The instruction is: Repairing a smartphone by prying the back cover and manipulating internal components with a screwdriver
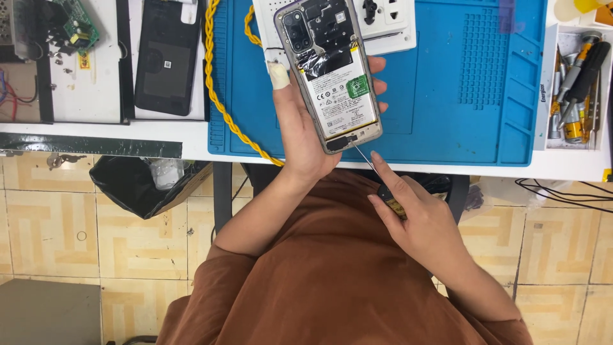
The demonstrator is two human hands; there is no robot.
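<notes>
The left hand (299, 131) clamped the opened phone (331, 76) above the blue mat (447, 83); right-hand fingers (389, 182) pinched a screwdriver (377, 176) at its lower edge. A slip could gouge the battery.

Blue work mat (447, 96) on the white bench; white power strip (383, 22) at its top edge; yellow braided cable (220, 96) along its left side; black back cover (167, 57) and green circuit board (76, 22) further left; tool tray (575, 83) at right — black bin bag (137, 182) on the tiled floor below.
</notes>
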